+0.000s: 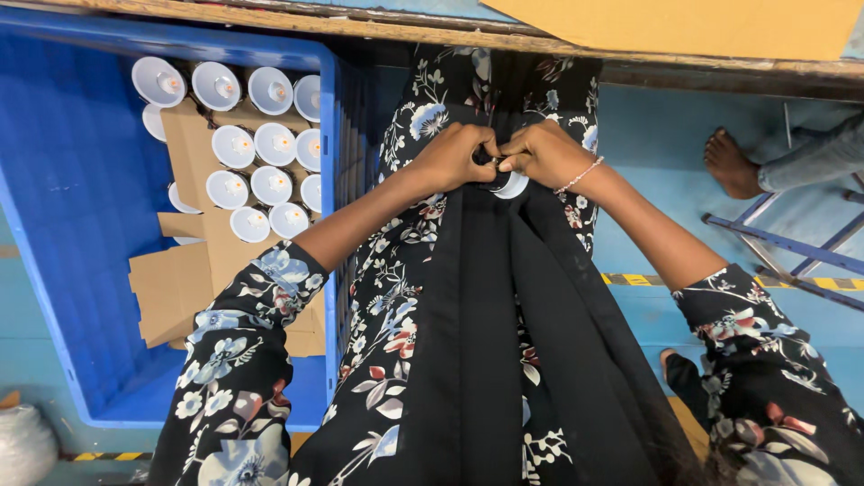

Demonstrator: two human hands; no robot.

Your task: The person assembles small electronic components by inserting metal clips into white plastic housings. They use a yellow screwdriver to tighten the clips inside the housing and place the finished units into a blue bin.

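Observation:
Both my hands meet over my lap, above a black scarf and floral dress. My left hand (454, 155) and my right hand (546, 153) pinch together on one small white round candle-like light (509, 184) with a dark part between the fingertips. Only its white rim shows below my right fingers; the rest is hidden. A thin bead bracelet (580, 175) circles my right wrist.
A big blue plastic crate (72, 207) stands at my left, holding brown cardboard dividers (184, 270) and several white round lights (261, 171). A wooden table edge (360, 27) runs along the top. Another person's bare foot (731, 162) and a blue metal frame (792, 243) are at right.

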